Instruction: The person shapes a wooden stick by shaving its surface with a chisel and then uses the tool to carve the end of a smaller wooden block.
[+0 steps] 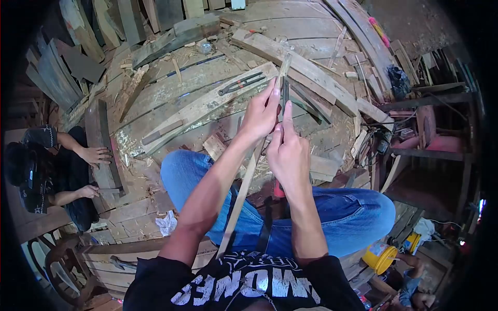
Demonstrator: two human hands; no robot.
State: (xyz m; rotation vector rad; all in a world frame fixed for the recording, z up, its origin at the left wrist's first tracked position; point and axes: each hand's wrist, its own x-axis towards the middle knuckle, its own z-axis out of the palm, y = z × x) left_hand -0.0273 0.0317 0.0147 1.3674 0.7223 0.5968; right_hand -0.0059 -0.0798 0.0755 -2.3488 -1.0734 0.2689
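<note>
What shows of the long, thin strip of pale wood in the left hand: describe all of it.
The long, thin strip of pale wood looks straight, bare and unpainted. It slants from the front of the black, white-lettered shirt, over the blue denim jeans, up past the hands. The left hand grips its upper part; the right hand, holding a slim, dark, blade-like tool, is close beside it. The hands hide part of its middle. Whether its far end rests on anything, I cannot tell.

The strip (241, 197) is matt wood; the jeans (353, 212), denim cloth.
</note>
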